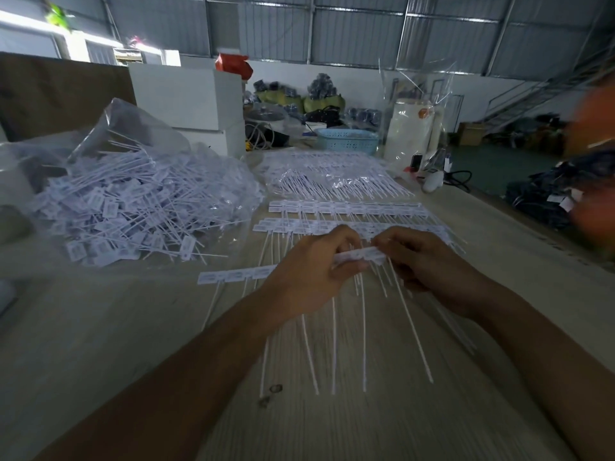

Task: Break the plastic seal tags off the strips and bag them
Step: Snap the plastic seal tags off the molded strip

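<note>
Both hands grip one strip (361, 253) above the tabletop (133, 327), left hand (309, 271) and right hand (419, 261) fingers pinching neighbouring tags, seemingly to snap them apart; the open bag (139, 207) waits far left

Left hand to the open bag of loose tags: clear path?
Probably yes. The bag lies open on the table just left of the left hand, nothing between, but that hand now grips a strip.

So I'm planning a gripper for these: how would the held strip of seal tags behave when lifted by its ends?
The strip probably stays fairly stiff: it spans straight between left hand and right hand. Its thin tails likely flex and snag. Seems light.
</note>
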`<state>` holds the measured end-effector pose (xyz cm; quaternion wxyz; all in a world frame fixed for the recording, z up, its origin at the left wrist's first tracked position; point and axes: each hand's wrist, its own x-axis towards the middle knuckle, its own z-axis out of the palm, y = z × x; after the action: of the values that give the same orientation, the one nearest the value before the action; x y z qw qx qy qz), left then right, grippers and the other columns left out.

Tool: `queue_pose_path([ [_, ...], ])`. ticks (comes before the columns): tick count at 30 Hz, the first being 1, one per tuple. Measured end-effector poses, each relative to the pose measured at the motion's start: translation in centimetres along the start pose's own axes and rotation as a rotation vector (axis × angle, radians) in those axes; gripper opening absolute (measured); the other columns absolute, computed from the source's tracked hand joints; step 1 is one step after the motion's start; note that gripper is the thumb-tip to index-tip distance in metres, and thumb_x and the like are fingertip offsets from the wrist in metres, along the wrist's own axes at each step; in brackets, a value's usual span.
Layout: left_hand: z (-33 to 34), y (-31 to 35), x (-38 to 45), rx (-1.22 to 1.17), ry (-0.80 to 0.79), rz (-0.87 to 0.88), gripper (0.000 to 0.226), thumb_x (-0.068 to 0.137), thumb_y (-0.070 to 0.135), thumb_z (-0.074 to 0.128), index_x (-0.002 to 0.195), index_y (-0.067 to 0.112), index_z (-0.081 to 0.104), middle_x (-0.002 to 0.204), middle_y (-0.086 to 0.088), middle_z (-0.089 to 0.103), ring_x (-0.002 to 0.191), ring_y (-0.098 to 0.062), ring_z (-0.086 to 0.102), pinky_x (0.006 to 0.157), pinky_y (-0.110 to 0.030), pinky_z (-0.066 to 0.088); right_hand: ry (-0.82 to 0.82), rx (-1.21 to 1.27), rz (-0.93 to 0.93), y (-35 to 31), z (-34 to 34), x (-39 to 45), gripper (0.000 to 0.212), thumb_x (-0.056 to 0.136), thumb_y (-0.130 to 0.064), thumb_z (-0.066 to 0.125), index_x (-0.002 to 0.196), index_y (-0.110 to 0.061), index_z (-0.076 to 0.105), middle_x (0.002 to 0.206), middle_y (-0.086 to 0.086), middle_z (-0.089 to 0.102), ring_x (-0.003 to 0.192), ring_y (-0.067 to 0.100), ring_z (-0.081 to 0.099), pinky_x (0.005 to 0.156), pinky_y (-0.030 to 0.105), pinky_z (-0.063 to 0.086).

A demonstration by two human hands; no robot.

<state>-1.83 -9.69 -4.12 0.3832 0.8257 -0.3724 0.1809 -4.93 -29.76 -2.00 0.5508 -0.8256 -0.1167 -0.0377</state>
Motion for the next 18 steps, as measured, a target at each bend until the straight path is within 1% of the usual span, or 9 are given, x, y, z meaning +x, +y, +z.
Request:
queue_pose_path([
  [2, -0.2, -0.2, 0.1, 0.022, -0.003, 0.007, 0.017, 0.094, 0.025, 0.066, 0.108, 0.016, 0.066, 0.086, 0.003, 0.071, 0.075, -0.011, 0.064, 0.070, -0.032, 0.051, 0.046, 0.019, -0.002, 0.3, 0.0, 0.2, 0.021, 0.102, -0.024, 0.054, 0.093, -0.009, 0.065, 0.056, -0.004, 0.034, 0.046, 0.010, 0.027, 0.043, 0.020, 0.023],
  [5, -0.2, -0.1, 0.1, 0.040, -0.016, 0.037, 0.017, 0.093, 0.018, 0.066, 0.109, 0.014, 0.069, 0.090, 0.001, 0.071, 0.077, -0.009, 0.062, 0.067, -0.026, 0.045, 0.128, 0.075, -0.009, 0.7, -0.3, 0.6, 0.021, 0.102, -0.021, 0.052, 0.092, -0.011, 0.068, 0.057, 0.000, 0.033, 0.047, 0.012, 0.025, 0.044, 0.021, 0.022],
  [6, -0.2, -0.1, 0.1, 0.051, -0.007, 0.047, 0.017, 0.092, 0.017, 0.066, 0.108, 0.014, 0.070, 0.090, 0.001, 0.071, 0.078, -0.010, 0.061, 0.067, -0.024, 0.043, 0.138, 0.093, 0.018, 0.7, -0.4, 0.6, 0.024, 0.102, -0.024, 0.051, 0.092, -0.012, 0.069, 0.056, -0.001, 0.035, 0.046, 0.012, 0.025, 0.043, 0.020, 0.023],
  [8, -0.2, 0.1, 0.1, 0.067, 0.041, 0.070, 0.016, 0.092, 0.015, 0.067, 0.107, 0.013, 0.070, 0.091, 0.001, 0.070, 0.079, -0.011, 0.061, 0.069, -0.025, 0.043, 0.078, 0.114, 0.123, 0.5, -0.3, 0.5, 0.042, 0.099, -0.049, 0.050, 0.088, -0.013, 0.069, 0.057, -0.004, 0.039, 0.046, 0.011, 0.030, 0.043, 0.019, 0.026],
  [9, -0.3, 0.2, 0.1, 0.072, 0.066, 0.081, 0.016, 0.091, 0.014, 0.066, 0.107, 0.013, 0.069, 0.093, 0.001, 0.070, 0.082, -0.013, 0.061, 0.071, -0.027, 0.045, 0.003, 0.128, 0.163, 0.5, 0.0, 0.2, 0.052, 0.095, -0.061, 0.049, 0.085, -0.014, 0.068, 0.058, -0.003, 0.040, 0.046, 0.010, 0.031, 0.042, 0.020, 0.027],
  [10, -0.3, 0.3, 0.1, 0.076, 0.080, 0.089, 0.016, 0.091, 0.012, 0.066, 0.107, 0.012, 0.069, 0.095, 0.000, 0.069, 0.086, -0.014, 0.061, 0.074, -0.031, 0.046, -0.072, 0.150, 0.169, 0.6, 0.3, 0.0, 0.055, 0.092, -0.067, 0.048, 0.084, -0.015, 0.066, 0.060, -0.003, 0.041, 0.047, 0.010, 0.032, 0.042, 0.021, 0.028],
  [12, -0.4, 0.5, 0.0, 0.082, 0.078, 0.093, 0.019, 0.091, 0.012, 0.067, 0.110, 0.013, 0.067, 0.099, -0.001, 0.068, 0.092, -0.017, 0.061, 0.079, -0.035, 0.047, -0.120, 0.177, 0.117, 0.3, 0.8, -0.2, 0.045, 0.092, -0.061, 0.053, 0.081, -0.019, 0.063, 0.062, -0.004, 0.041, 0.051, 0.009, 0.034, 0.045, 0.022, 0.029],
  [16, -0.6, 0.6, 0.0, 0.147, 0.054, 0.086, 0.021, 0.094, 0.019, 0.064, 0.115, 0.016, 0.067, 0.103, -0.001, 0.068, 0.094, -0.018, 0.060, 0.081, -0.035, 0.046, -0.036, 0.188, 0.070, -0.5, 0.9, -0.4, 0.030, 0.098, -0.042, 0.057, 0.083, -0.015, 0.060, 0.062, -0.002, 0.038, 0.051, 0.010, 0.032, 0.046, 0.023, 0.026],
  [18, -0.4, 0.7, 0.0, 0.184, 0.031, 0.088, 0.020, 0.098, 0.020, 0.058, 0.116, 0.015, 0.066, 0.105, -0.004, 0.070, 0.096, -0.022, 0.062, 0.083, -0.038, 0.048, 0.012, 0.020, -0.027, -0.5, 1.0, -0.5, 0.030, 0.100, -0.035, 0.054, 0.078, -0.015, 0.059, 0.057, -0.007, 0.042, 0.047, 0.007, 0.036, 0.046, 0.020, 0.029],
])
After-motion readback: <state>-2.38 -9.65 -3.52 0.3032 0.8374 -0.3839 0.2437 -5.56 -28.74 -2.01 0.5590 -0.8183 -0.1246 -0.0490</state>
